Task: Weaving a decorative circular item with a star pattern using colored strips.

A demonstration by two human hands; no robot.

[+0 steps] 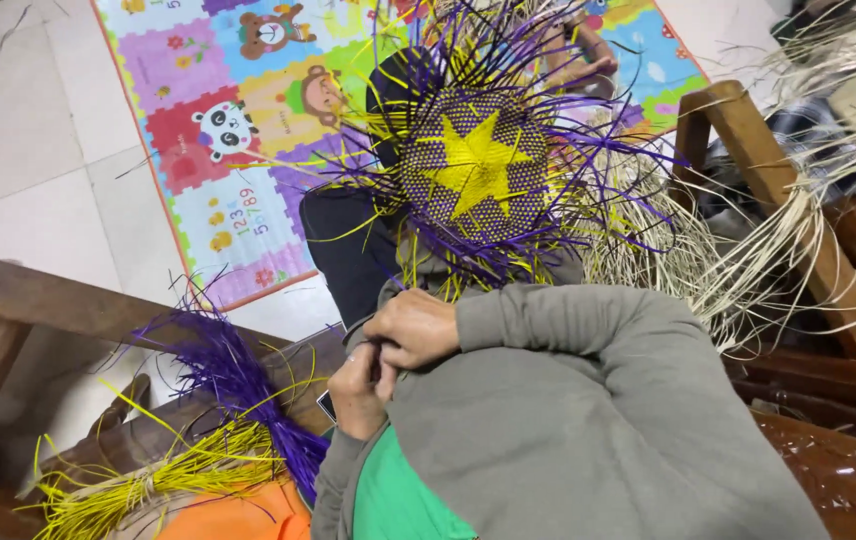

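Observation:
A round woven piece (473, 165) in purple with a yellow star rests on my dark-trousered knees, loose purple and yellow strands sticking out all around it. My right hand (413, 325) comes out of a grey sleeve just below the piece, fingers curled. My left hand (356, 392) lies right under it, also curled, and the two hands touch each other. I see no strand held in either hand. Neither hand touches the woven piece.
A bundle of purple strands (233, 375) and yellow strands (148, 485) lies on a wooden bench (8, 300) at lower left. Pale natural strands (748, 260) hang over a wooden chair frame (798, 220) at right. A colourful play mat (238, 120) covers the tiled floor.

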